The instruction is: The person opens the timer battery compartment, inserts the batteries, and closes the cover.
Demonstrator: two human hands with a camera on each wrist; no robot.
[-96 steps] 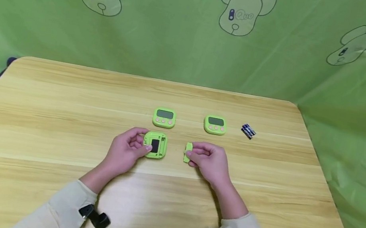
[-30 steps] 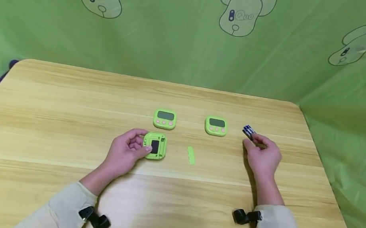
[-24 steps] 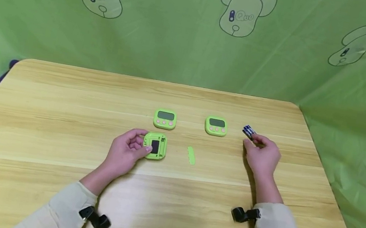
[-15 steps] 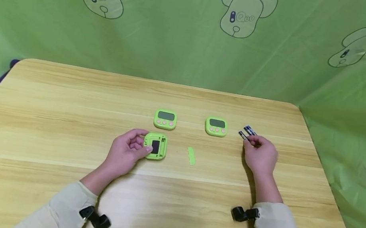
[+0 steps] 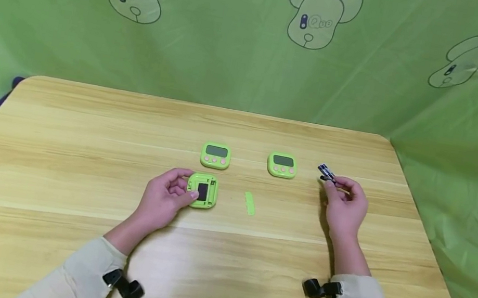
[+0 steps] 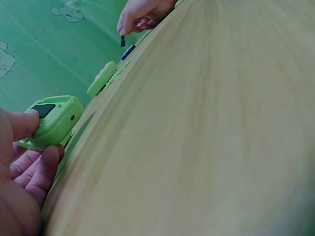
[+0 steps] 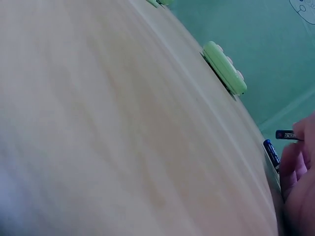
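Note:
My left hand (image 5: 162, 202) holds a lime-green digital timer (image 5: 212, 194) face down, thumb on its back, with the battery compartment uncovered. In the left wrist view that timer (image 6: 61, 125) is tilted a little above the table. At the right, my right hand (image 5: 345, 209) pinches a small dark-blue battery (image 7: 284, 134) between thumb and fingertips, raised off the wood. Just beyond it lie other batteries (image 5: 325, 171), partly hidden by the fingers. The timer's green battery cover (image 5: 250, 204) rests alone on the table between my hands.
Two more green timers, one left (image 5: 215, 156) and one right (image 5: 282, 165), lie face up behind the cover, screens and pink buttons showing. A green curtain (image 5: 225, 62) stands beyond the back edge of the wooden table (image 5: 216, 282).
My right hand has put the battery cover down, moved right to the batteries and picked one out of the group, lifting it. The left hand has kept its grip on the timer.

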